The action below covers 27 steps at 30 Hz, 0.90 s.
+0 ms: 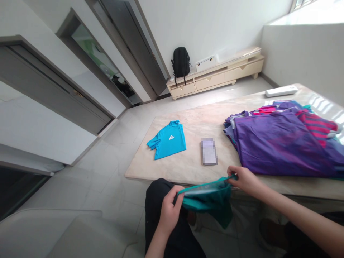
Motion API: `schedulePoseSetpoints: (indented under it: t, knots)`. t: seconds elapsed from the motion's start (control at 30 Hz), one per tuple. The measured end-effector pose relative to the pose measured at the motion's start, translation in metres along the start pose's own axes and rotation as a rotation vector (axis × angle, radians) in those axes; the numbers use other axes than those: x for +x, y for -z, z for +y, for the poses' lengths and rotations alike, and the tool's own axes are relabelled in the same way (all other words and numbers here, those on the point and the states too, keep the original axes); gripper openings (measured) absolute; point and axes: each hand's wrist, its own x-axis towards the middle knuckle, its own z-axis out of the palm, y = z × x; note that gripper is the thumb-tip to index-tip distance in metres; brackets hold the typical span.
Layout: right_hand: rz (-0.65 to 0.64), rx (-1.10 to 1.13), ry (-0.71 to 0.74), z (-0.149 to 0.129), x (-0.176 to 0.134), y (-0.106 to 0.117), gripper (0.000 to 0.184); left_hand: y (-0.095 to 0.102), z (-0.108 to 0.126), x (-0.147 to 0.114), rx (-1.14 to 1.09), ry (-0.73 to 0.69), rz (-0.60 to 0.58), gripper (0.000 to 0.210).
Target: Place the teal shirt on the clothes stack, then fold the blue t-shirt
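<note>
Currently, the left hand (pixel 170 209) and the right hand (pixel 243 179) each grip one end of a teal garment (pixel 211 202), stretching it between them below the near edge of the table (pixel 188 166), above the person's lap. On the table lie a folded blue shirt (pixel 168 139), a blurred flat item (pixel 209 151) just beside it, and a pile of purple clothes (pixel 282 143) at the right.

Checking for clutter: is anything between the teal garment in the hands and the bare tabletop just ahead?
Nothing visible. Both left hand and right hand grip the teal garment at the table edge.
</note>
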Motion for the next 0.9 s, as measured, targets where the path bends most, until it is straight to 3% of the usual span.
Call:
schedulePoseSetpoints:
  t: [0.13, 0.23, 0.37, 0.5, 0.67, 0.8, 0.9]
  knots:
    - [0.014, -0.133, -0.081, -0.001, -0.005, 0.021, 0.011, 0.001, -0.019, -0.002, 0.100, 0.062, 0.096, 0.024]
    - [0.061, -0.168, -0.102, -0.002, -0.007, 0.030, 0.008, -0.009, -0.024, 0.002, 0.183, -0.001, 0.044, 0.023]
    - [0.151, -0.278, -0.008, -0.005, -0.007, 0.034, 0.022, -0.023, -0.025, 0.015, 0.297, -0.130, 0.048, 0.024]
    - [0.061, -0.247, -0.029, -0.007, -0.006, 0.036, 0.033, -0.028, -0.030, 0.033, 0.377, -0.142, 0.141, 0.024]
    - [0.046, -0.226, -0.045, -0.007, -0.004, 0.040, 0.031, -0.034, -0.044, 0.042, 0.219, -0.017, 0.202, 0.018]
    - [0.062, -0.151, -0.009, -0.008, -0.005, 0.045, 0.028, -0.042, -0.052, 0.040, -0.002, 0.098, 0.181, 0.022]
    - [0.035, -0.125, -0.016, -0.009, -0.007, 0.046, 0.027, -0.045, -0.051, 0.037, -0.008, 0.104, 0.168, 0.026]
